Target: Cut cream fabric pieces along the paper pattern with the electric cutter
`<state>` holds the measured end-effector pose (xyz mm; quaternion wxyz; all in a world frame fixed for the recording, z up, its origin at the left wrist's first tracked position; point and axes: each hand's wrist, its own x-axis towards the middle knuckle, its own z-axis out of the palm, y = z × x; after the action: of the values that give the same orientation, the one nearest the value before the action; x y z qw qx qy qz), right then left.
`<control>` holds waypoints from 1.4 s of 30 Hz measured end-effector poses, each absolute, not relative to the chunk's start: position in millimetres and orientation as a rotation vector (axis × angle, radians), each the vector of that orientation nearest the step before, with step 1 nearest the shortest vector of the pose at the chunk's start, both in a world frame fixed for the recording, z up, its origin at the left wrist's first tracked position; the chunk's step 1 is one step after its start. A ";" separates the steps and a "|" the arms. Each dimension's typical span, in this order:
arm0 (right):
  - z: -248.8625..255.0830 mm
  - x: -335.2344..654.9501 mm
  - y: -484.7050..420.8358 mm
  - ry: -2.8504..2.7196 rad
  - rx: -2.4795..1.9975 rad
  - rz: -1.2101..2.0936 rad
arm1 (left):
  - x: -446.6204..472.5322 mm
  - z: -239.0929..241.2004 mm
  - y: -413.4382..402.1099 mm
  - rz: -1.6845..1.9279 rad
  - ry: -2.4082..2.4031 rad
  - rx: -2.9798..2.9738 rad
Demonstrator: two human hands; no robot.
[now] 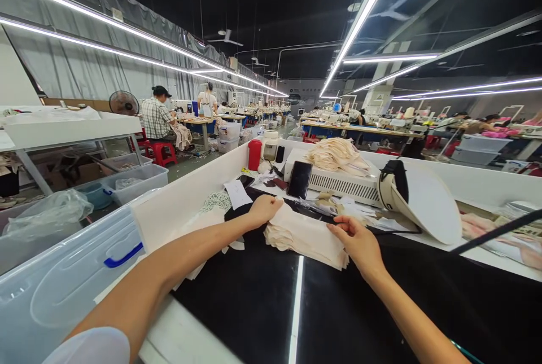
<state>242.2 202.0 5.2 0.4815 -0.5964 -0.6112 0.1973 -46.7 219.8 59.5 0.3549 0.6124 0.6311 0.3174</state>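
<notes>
A thin stack of cream fabric pieces (311,234) lies on the black tabletop (249,302), its layers fanned along the near edge. My left hand (265,210) pinches the far left corner of the top piece. At the stack's right end, my right hand (358,242) has its thumb and curled fingers closed on the far edge of the cloth. More cream pieces (207,220) lie to the left, partly hidden behind my left forearm.
Behind the stack stand a dark phone (300,179), a white slotted box (345,186) topped with a fabric pile (339,155), and a red container (254,155). A white lamp shade (432,200) leans at right. A clear bin (80,296) stands left. Co-workers sit beyond.
</notes>
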 end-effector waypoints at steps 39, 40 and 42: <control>-21.3 158.3 75.0 -2.103 -1.109 0.633 | -225.6 79.8 107.8 0.218 1.935 2.053; -22.1 157.9 73.7 -2.110 -1.102 0.641 | -224.7 77.3 107.0 0.244 1.929 2.065; -22.9 157.0 72.0 -2.115 -1.093 0.650 | -223.1 73.2 105.7 0.297 1.905 2.091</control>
<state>157.0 72.0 -22.9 0.3306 -0.4178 -0.8089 0.2485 -223.1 105.7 73.2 0.1484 0.7270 0.6624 0.1033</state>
